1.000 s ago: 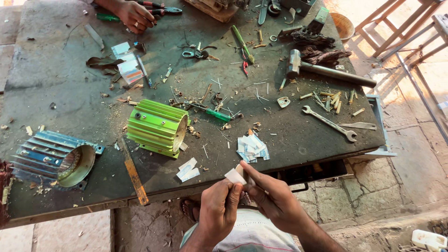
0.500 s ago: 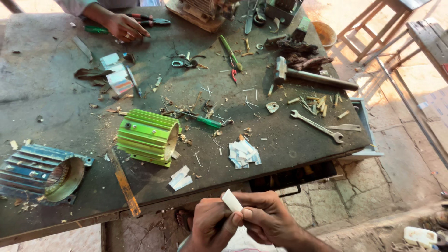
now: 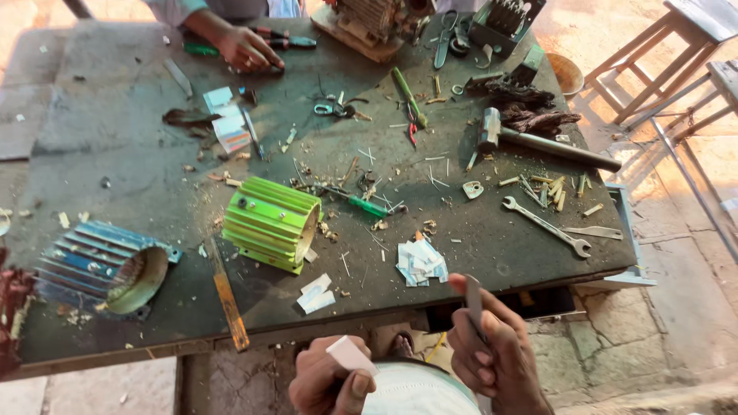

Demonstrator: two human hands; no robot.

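Parting from one another, the two hands now sit separately just below the near edge of the table, where half a second ago they were pressed together around a single white piece. The left hand is curled nearly closed, thumb against fingers, pinching a small white slip of stiff paper that sticks up from its grip. The right hand has drawn off to the side and is closed around a thin flat grey strip, which stands upright between thumb and fingers; whether this is a blade or a folded piece I cannot tell. My reading is that the working of the slip between both hands has paused, and each hand now carries its own item.

On the table, just beyond the right hand, lies a heap of similar white slips. Left of that heap sit two more white slips, and farther left the green finned motor housing lies on its side, with a blue finned housing near the table's left end. A spanner lies right of the heap and a hammer beyond it. At the far edge another person's hand rests on pliers, as it did earlier.
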